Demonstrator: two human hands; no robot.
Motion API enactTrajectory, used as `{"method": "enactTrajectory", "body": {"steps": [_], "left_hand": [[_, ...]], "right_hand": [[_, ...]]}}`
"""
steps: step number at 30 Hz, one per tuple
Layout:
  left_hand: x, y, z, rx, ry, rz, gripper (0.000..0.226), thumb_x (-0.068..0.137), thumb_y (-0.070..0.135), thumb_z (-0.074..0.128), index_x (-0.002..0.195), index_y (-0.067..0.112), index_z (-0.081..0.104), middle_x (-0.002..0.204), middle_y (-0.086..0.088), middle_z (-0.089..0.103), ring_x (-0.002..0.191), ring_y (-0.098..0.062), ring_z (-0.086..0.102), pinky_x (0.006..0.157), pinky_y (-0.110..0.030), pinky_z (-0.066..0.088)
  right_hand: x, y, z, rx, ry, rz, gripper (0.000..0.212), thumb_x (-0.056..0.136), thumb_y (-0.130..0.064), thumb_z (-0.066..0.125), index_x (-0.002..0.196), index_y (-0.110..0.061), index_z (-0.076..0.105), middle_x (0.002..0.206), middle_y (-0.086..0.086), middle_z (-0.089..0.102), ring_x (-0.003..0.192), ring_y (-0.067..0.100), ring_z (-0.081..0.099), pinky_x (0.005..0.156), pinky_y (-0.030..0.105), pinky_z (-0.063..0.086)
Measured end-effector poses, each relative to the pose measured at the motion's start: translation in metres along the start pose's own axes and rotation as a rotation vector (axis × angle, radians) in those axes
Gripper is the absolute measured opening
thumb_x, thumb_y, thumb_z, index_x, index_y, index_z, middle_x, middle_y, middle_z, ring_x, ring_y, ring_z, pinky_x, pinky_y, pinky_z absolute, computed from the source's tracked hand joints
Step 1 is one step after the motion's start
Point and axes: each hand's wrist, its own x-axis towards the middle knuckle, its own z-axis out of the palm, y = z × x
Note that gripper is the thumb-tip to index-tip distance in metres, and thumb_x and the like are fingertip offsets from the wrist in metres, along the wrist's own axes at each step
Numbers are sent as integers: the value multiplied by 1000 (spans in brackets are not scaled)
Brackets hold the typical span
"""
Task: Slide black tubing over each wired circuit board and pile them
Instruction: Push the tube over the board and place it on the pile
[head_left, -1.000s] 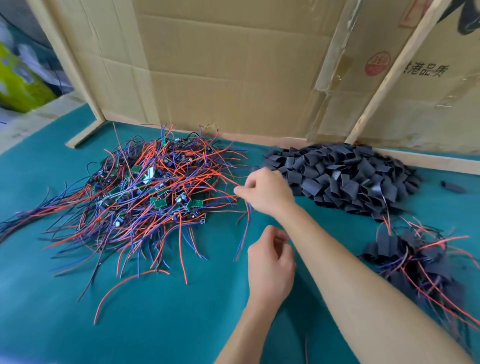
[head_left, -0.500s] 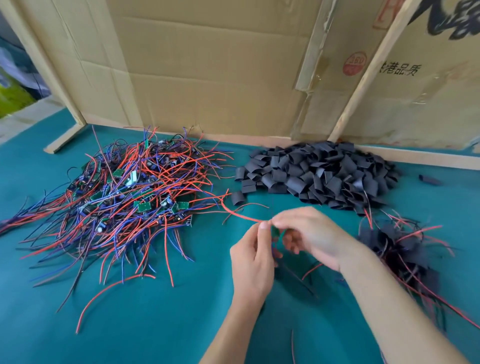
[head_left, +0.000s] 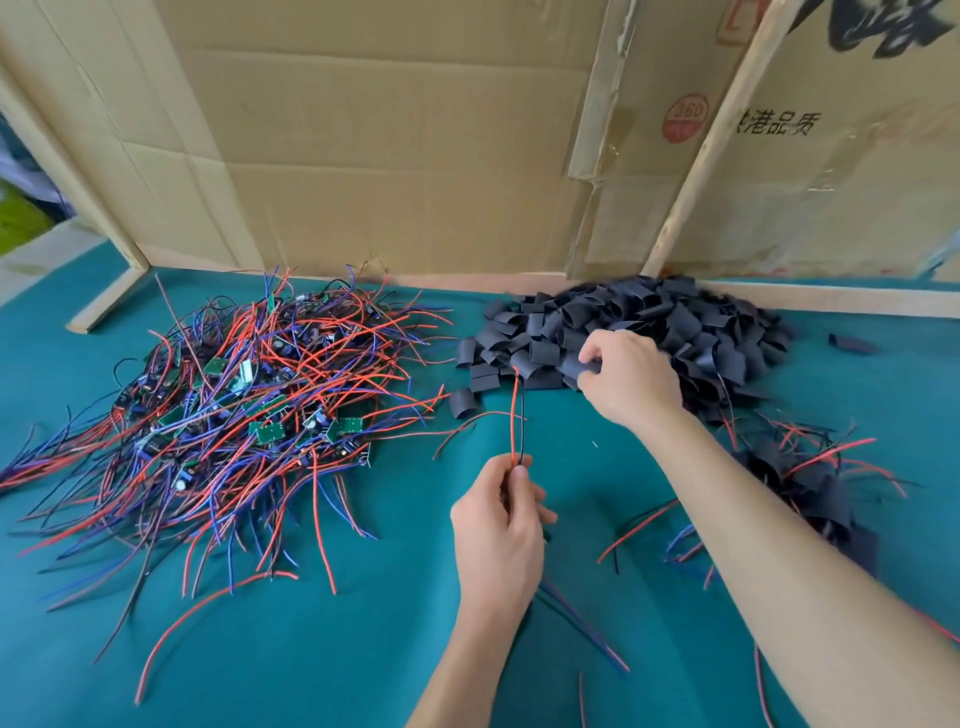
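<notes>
So, left hand (head_left: 498, 512) sits mid-table, fingers curled round a red+black wire pair (head_left: 516, 415) that sticks up toward the tubing pile (head_left: 675, 332); the board itself is hidden in the fist, can't tell more. Right hand (head_left: 628, 379) is at the pile's front-left edge, pinching one black tube piece (head_left: 584, 367). Unsleeved wired boards (head_left: 234, 410) heap on the left, well apart from both hands. Finished sleeved ones (head_left: 810, 478) lie at right, beside the right forearm. Bare teal table (head_left: 363, 649) between heap & hands, nearer the front edge. Cardboard wall (head_left: 415, 156) closes the back; the tubing pile touches its base.
</notes>
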Motion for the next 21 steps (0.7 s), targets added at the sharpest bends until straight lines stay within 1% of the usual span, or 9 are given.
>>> {"method": "enactTrajectory", "body": {"steps": [3,8,10,12,14,15,17,19,21], "left_hand": [[1,-2,0,-2,-1,-3,25,106,13,48,96,30,63,73,6,68,59,-14,70,47,-32,52],[2,0,3,-11,-1,-14,26,106,12,46,95,30,62,73,5,68,57,-16,69,46,-28,50],[2,0,3,-6,-4,-13,27,106,13,44,96,31,60,74,4,68,57,-15,69,46,-30,50],[2,0,2,6,-7,-6,28,107,11,43,97,32,59,75,4,68,56,-15,68,46,-31,51],[1,0,2,6,-10,1,29,107,9,42,98,31,58,76,4,68,56,-14,67,46,-29,50],[2,0,1,5,-12,3,30,107,8,41,99,32,57,77,4,68,56,-14,67,46,-26,50],[1,1,1,11,-25,0,32,107,7,39,103,33,58,79,5,68,56,-12,66,46,-23,48],[2,1,1,20,-41,1,35,107,7,38,107,35,58,81,7,68,56,-11,66,46,-22,48],[2,1,0,25,-48,12,36,107,6,38,109,35,60,82,7,67,58,-12,67,47,-22,48]], "right_hand": [[17,-3,13,-129,-66,49,24,96,-33,71,114,-22,61,120,7,63,100,33,61,71,35,44],[19,-3,20,-186,51,44,15,95,-24,71,105,-17,61,109,12,65,93,36,64,69,37,50],[18,-3,16,-169,64,34,17,95,-27,71,103,-17,60,105,12,66,90,36,65,69,37,53],[16,-3,10,-134,92,33,22,93,-32,72,101,-18,58,96,9,65,84,34,62,65,36,50],[10,0,2,-67,151,61,23,88,-35,74,96,-21,57,88,4,61,79,32,57,63,34,42],[6,2,-3,-27,185,79,24,84,-36,75,93,-23,58,86,2,61,78,31,56,62,33,40],[-7,10,-10,116,215,130,25,77,-38,77,91,-26,60,81,-6,66,79,27,60,61,32,43],[-23,14,-13,429,199,202,24,73,-37,80,91,-30,65,72,-13,70,77,14,65,60,28,46],[-39,13,-8,843,135,263,18,75,-30,81,90,-30,72,72,-13,74,66,8,65,56,26,48]]}}
